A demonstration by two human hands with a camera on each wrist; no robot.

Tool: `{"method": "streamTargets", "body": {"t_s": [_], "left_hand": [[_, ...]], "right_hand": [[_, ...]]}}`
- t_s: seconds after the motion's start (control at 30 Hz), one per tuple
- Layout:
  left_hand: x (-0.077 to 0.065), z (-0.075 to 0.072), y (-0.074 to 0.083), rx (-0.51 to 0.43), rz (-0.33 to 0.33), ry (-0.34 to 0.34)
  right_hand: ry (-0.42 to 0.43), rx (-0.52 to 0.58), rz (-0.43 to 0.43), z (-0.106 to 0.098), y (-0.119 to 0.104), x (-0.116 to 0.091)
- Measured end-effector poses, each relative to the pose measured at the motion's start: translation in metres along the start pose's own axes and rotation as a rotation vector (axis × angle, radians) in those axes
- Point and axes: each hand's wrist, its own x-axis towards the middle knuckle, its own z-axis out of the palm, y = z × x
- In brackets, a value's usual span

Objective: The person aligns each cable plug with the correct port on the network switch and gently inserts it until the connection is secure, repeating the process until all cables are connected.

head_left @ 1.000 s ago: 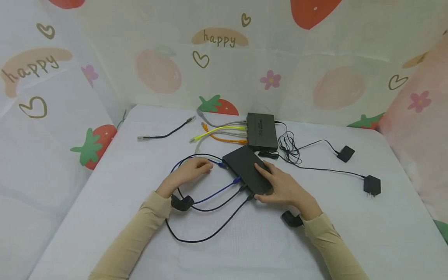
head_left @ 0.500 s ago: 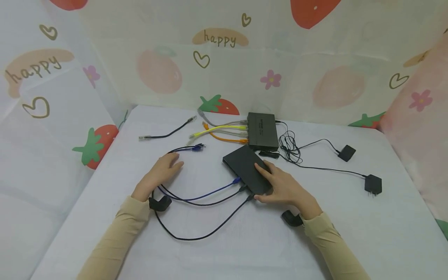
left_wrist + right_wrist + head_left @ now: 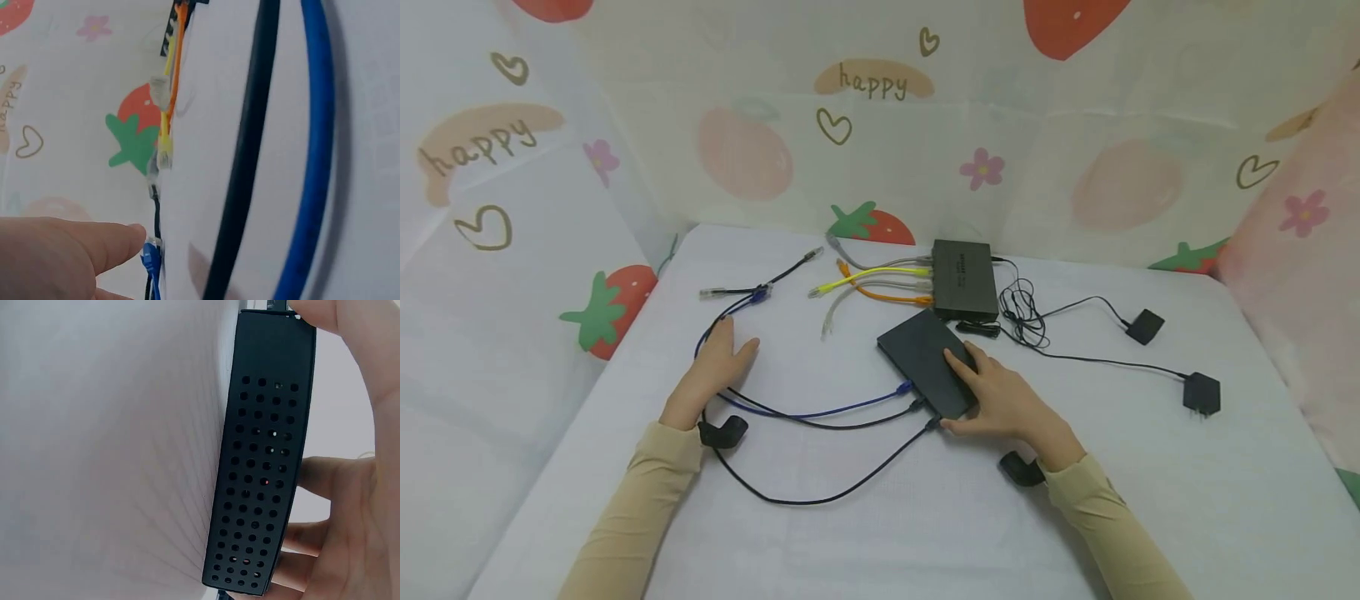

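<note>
A black network switch (image 3: pixel 921 354) lies at an angle in the middle of the table. My right hand (image 3: pixel 1000 396) holds its right side, thumb at the near corner and fingers over the top. In the right wrist view its perforated side (image 3: pixel 256 462) faces the camera. A blue cable (image 3: pixel 842 410) and two black cables run from its left side and loop round to my left hand (image 3: pixel 711 367). That hand lies over the cables with its fingers extended and thumb spread. Just beyond the fingertips is a blue plug (image 3: pixel 760 295), bunched with other cable ends.
At the back stands a larger switch (image 3: pixel 964 279) with grey, yellow (image 3: pixel 872 277) and orange cables. Two power adapters (image 3: pixel 1145 327) lie to the right on thin cords. A short black cable (image 3: pixel 786 272) lies back left, with the bunched plugs overlapping it. Patterned cloth borders the white table.
My left hand has moved left, carrying the loose cable ends away from the front switch to the back left. My right hand has stayed on the switch.
</note>
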Motion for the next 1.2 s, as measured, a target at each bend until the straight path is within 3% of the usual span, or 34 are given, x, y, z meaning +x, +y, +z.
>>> {"method": "streamTargets", "body": {"t_s": [0.2,0.43,0.6,0.73,0.87,1.07,1.2], "left_hand": [[0.004,0.002,-0.003,-0.012,-0.030,0.030],[0.003,-0.001,-0.004,-0.028,-0.017,0.029],[0.002,-0.001,-0.001,-0.056,-0.042,0.013],[0.002,0.001,0.001,-0.051,-0.053,0.005],[0.003,0.001,0.001,-0.046,-0.047,0.001],[0.003,-0.006,-0.003,-0.075,-0.032,-0.021],[0.003,-0.010,-0.007,-0.148,-0.005,-0.067]], "right_hand": [[-0.028,-0.008,0.034,0.000,-0.003,0.000],[-0.102,0.056,0.068,-0.004,-0.012,0.002],[-0.107,0.001,0.013,-0.013,-0.030,0.006],[-0.100,-0.013,-0.117,-0.024,-0.067,0.018],[-0.189,0.046,-0.264,-0.027,-0.120,0.044],[-0.276,0.038,-0.391,0.004,-0.200,0.094],[-0.296,-0.035,-0.364,0.029,-0.236,0.107]]}}
